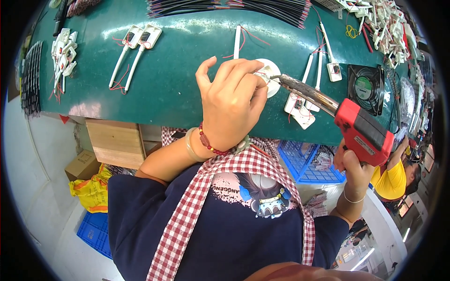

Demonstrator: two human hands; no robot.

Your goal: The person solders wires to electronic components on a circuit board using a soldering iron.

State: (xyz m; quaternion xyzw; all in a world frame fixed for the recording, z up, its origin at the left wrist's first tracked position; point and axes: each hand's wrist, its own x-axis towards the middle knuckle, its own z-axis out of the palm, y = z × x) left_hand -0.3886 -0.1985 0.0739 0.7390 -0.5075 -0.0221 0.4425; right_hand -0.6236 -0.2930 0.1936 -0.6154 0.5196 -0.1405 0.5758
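Observation:
My right hand (pixel 354 166) is wrapped round the handle of a red and black soldering gun (pixel 363 133). Its dark metal barrel slants up and left, and the tip touches or nearly touches the inside of a white plastic part (pixel 268 89) on the green bench. My left hand (pixel 229 96) is closed, fingers bent and pinched at the left side of that white part, covering much of it. Thin red wires show at the part. A white tube (pixel 237 44) with loose red wires extends beyond my left knuckles.
Two white pieces with cords (pixel 133 42) lie left; more (pixel 300 110) lie right of the soldering gun. A black fan (pixel 365 89) stands at the right edge. Black cables (pixel 262 9) lie at the back, a heap of white parts (pixel 384 23) far right. A blue crate (pixel 309 164) sits below.

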